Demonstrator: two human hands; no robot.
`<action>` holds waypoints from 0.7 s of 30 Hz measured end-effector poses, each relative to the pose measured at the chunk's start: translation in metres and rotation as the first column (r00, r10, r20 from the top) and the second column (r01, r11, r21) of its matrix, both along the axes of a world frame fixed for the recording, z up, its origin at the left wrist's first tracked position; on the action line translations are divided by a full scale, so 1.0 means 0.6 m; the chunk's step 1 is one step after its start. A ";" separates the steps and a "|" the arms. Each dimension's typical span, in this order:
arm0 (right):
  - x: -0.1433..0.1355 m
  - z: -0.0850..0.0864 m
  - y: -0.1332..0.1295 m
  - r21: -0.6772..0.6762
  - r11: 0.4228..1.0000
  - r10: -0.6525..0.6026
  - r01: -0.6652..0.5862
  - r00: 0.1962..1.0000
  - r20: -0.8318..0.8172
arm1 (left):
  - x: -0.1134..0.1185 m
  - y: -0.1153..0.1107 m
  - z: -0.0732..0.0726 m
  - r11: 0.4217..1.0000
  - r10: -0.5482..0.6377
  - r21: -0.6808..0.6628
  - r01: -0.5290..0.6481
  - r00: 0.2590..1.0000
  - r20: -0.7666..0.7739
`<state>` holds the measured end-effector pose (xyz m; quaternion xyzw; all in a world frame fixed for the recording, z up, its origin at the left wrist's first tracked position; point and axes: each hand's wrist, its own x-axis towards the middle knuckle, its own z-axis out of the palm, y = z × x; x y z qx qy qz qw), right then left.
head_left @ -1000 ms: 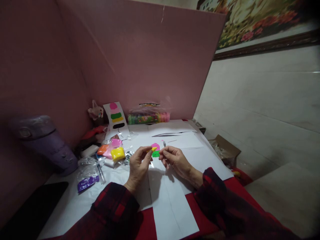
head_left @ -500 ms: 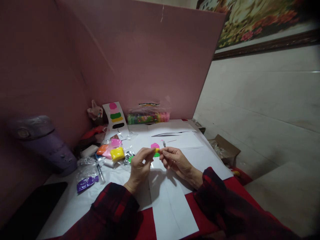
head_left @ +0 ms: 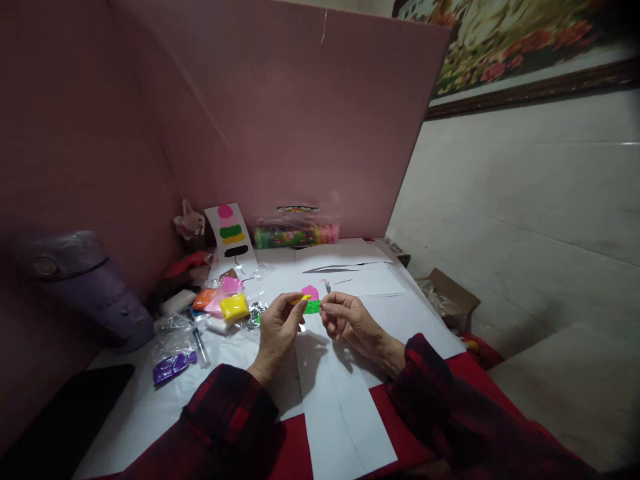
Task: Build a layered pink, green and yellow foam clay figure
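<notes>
My left hand (head_left: 278, 333) pinches a small piece of yellow clay (head_left: 301, 300) between thumb and fingertips. To its right, my right hand (head_left: 356, 325) has its thumb and index finger pressed together, and whatever is between them is too small to make out. Beyond the hands, a pink clay patch (head_left: 311, 292) and a green clay patch (head_left: 313, 307) lie on a white paper strip (head_left: 335, 400). A small fork (head_left: 328, 287) rests just past my right fingertips.
Bagged clay, including a yellow pack (head_left: 234, 307) and a purple pack (head_left: 175, 368), lies at left near a purple bottle (head_left: 95, 293). A sheet with coloured bands (head_left: 213, 217) leans at the back. An open cardboard box (head_left: 450, 297) stands right.
The hands have moved slightly apart. The yellow clay, earlier between both hands' fingertips, is now only in my left hand, and more of the green patch shows.
</notes>
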<state>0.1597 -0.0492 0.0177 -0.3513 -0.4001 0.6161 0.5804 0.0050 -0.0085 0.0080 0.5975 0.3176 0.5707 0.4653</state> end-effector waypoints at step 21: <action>-0.002 -0.002 -0.001 0.041 0.999 0.026 -0.029 0.997 0.067 | -0.001 -0.002 -0.002 1.000 0.007 -0.001 -0.007 0.997 -0.072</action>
